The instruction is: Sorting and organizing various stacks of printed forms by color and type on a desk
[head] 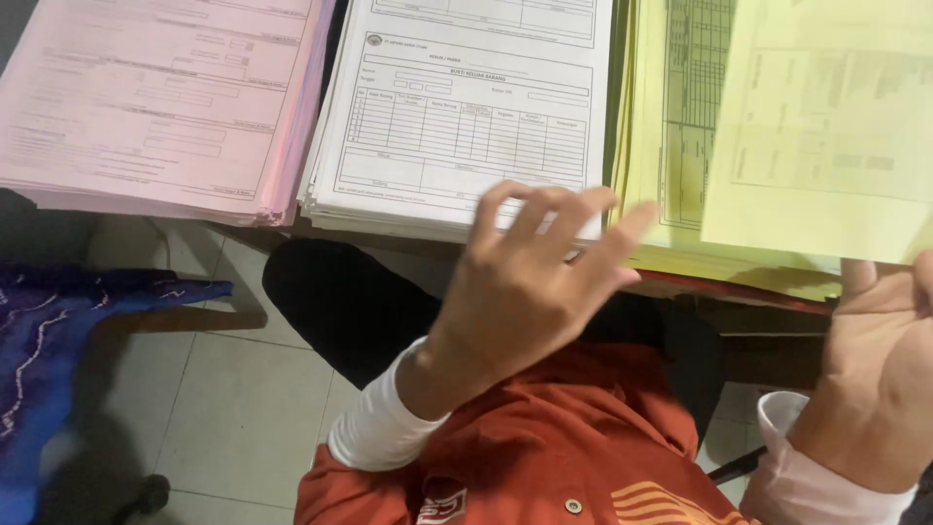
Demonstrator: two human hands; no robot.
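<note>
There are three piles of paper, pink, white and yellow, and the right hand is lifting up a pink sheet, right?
Not quite. The head view shows the right hand lifting a yellow sheet, not a pink one. The rest is right: the three piles are pink, white and yellow.

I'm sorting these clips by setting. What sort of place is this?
Probably an office or stockroom desk for paperwork. Three stacks of printed forms lie side by side: pink stack, white stack and yellow stack. The right hand lifts a yellow sheet above a tiled floor.
</note>
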